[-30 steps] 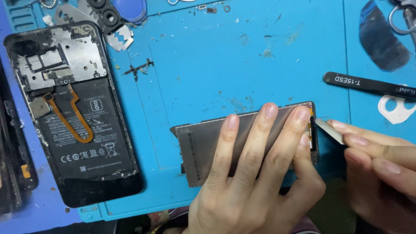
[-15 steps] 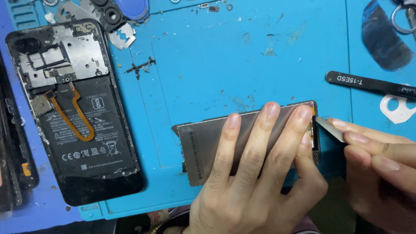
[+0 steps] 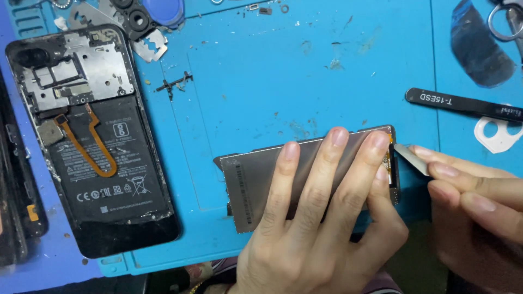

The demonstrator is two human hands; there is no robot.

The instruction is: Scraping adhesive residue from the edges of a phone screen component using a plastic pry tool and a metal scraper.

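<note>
While left hand [image 3: 321,218] presses flat, fingers spread, on display panel [image 3: 283,179] lying right of opened phone [image 3: 92,136] on blue mat [image 3: 261,71], right hand [image 3: 474,201] pinches thin pry blade [image 3: 409,157] at panel's right edge. Panel likely thin, stiff, fragile; hold by edges.

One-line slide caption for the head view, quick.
Left hand pins a grey rectangular display panel on the blue work mat while the right hand presses a thin metal blade at its edge.
</note>
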